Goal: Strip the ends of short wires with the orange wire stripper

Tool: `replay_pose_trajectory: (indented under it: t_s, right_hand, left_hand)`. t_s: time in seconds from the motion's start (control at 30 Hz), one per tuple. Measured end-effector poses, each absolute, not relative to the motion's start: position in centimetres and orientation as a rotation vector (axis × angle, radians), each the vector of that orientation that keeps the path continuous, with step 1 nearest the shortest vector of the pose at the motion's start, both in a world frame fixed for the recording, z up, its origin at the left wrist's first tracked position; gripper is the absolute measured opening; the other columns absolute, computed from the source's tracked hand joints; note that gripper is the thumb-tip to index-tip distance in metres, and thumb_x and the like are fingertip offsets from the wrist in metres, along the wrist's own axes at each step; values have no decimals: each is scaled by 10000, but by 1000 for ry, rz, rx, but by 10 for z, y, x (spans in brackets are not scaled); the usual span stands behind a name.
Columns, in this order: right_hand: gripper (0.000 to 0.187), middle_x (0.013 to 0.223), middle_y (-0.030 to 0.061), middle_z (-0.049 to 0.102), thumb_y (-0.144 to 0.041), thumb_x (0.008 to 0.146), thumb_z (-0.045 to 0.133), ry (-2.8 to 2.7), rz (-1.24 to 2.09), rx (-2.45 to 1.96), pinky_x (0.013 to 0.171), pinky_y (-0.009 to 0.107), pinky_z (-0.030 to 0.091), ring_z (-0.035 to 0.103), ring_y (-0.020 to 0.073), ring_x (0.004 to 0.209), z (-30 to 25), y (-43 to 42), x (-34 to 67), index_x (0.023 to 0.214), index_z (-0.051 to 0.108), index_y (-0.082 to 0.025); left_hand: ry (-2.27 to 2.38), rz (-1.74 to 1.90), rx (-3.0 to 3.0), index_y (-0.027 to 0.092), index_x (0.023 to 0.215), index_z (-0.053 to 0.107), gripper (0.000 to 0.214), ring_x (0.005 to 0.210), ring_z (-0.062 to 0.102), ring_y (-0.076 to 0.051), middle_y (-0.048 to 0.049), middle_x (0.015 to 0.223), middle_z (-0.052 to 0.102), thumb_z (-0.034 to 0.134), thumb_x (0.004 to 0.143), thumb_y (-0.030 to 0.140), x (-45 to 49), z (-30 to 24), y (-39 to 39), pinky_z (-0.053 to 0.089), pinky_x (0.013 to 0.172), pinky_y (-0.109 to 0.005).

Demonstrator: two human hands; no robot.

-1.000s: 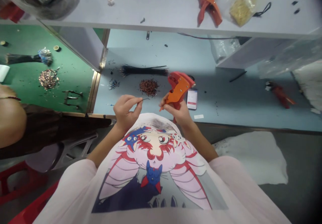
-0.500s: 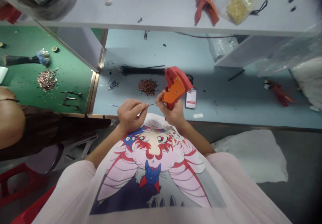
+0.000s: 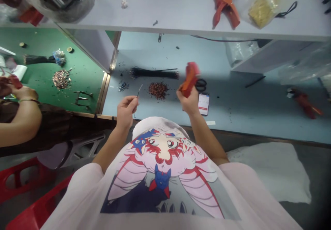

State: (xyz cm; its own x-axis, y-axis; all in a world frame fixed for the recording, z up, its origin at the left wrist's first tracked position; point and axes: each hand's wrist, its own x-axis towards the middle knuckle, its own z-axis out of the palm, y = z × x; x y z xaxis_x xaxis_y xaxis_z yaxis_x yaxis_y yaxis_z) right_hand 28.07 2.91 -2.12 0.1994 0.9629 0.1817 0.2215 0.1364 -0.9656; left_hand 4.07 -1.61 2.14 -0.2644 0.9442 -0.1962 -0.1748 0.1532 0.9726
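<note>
The 2 hands are apart, both raised above the front edge of the table [image 3: 227,119]; neither touches the other. The left hand [image 3: 126,112] pinches a thin wire [image 3: 137,95] between thumb and fingertips, its bare tip pointing up and away from the person; the right hand [image 3: 188,100] is closed around the handle of an orange wire stripper [image 3: 190,79], which is held up and tilted, clear of the table, with its head just above a pair of black-handled scissors [image 3: 201,84].

A phone [image 3: 203,104] lies on the table just beside the right hand, its screen lit; a pile of small reddish-brown wire bits [image 3: 158,90] sits between the 2 hands and a little beyond them; farther on lies a bundle of long black wires [image 3: 153,73], and a small heap of metal bits [image 3: 123,86] lies to its left, near the left hand.

On a white shelf [image 3: 165,14] above the table rest a second orange wire stripper [image 3: 224,6] and a plastic bag [image 3: 263,11] holding something yellow; a red tool [image 3: 303,102] lies on the table at the right. To the left, on a green table [image 3: 85,50], are another wire bundle [image 3: 41,59] and a pile of shiny bits [image 3: 62,79]; a co-worker's hands [image 3: 22,92] are at work at that table's edge. Red stools [image 3: 20,178] stand on the floor at the lower left.
</note>
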Motion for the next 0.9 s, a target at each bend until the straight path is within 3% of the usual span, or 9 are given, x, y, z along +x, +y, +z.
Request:
replay_pose_trajectory:
  t_s: [0.13,0.3,0.6,0.9]
  right_hand:
    - [292,783,23,633,-288,682,652,-1382,866,-1586,748,346,457,572,173,706,-47,35,270,942,590,-170]
    - [295,735,5,626,-291,691,653,-1294,1081,-1532,660,309,463,543,140,616,-38,19,273,954,622,-162]
    - [369,795,29,648,-229,615,748,-602,1825,-1057,712,372,542,651,185,725,-30,-1,270,942,604,-139]
    - [287,790,39,662,-172,695,634,-373,2229,-614,747,385,565,661,181,749,-9,-13,262,974,587,-122]
  left_hand:
    - [1216,1295,598,167,745,609,279,503,459,-27,36,621,565,769,606,349,54,30,-15,315,442,-128]
    - [1119,1293,511,163,739,607,290,478,435,-22,42,598,536,772,609,363,56,33,-11,277,397,-120]
    - [1069,1183,669,180,864,621,270,454,411,-22,51,559,535,746,676,326,71,29,-7,299,423,-127]
    - [1156,1247,917,177,814,619,206,429,383,-29,55,530,515,705,725,341,76,27,-8,268,408,-151]
